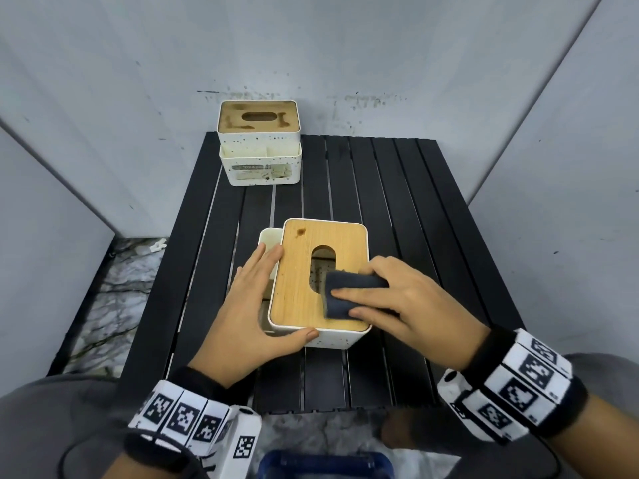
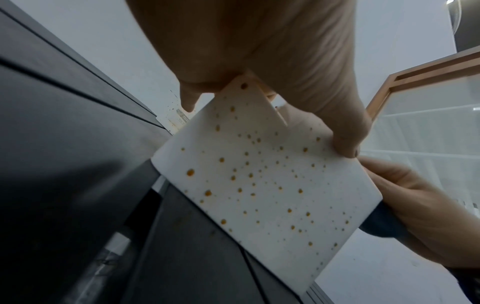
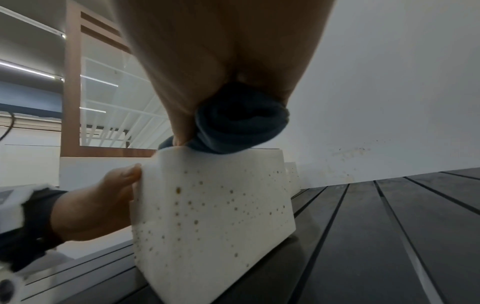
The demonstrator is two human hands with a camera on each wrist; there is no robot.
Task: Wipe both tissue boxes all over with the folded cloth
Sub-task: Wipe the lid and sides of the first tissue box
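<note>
The near tissue box [image 1: 332, 340] is white and speckled, with a wooden lid [image 1: 297, 271] and an oval slot, and it stands mid-table. My left hand [image 1: 256, 299] steadies it: straight fingers lie along its left side and the thumb [image 2: 348, 144] presses the front wall [image 2: 259, 185]. My right hand [image 1: 373, 299] grips the folded dark cloth [image 1: 349, 295] and presses it on the lid's front right part, beside the slot. The right wrist view shows the cloth [image 3: 239, 121] bunched under my palm on the box's top edge [image 3: 213, 216]. The far tissue box [image 1: 259, 143], with a stained lid, stands at the back left.
The black slatted table [image 1: 380, 202] has bare slats to the right of and behind the near box. Grey panels with brown splatter close it in at the back and sides. A blue object [image 1: 325, 464] lies at the bottom edge, and marbled floor [image 1: 114, 288] shows at the left.
</note>
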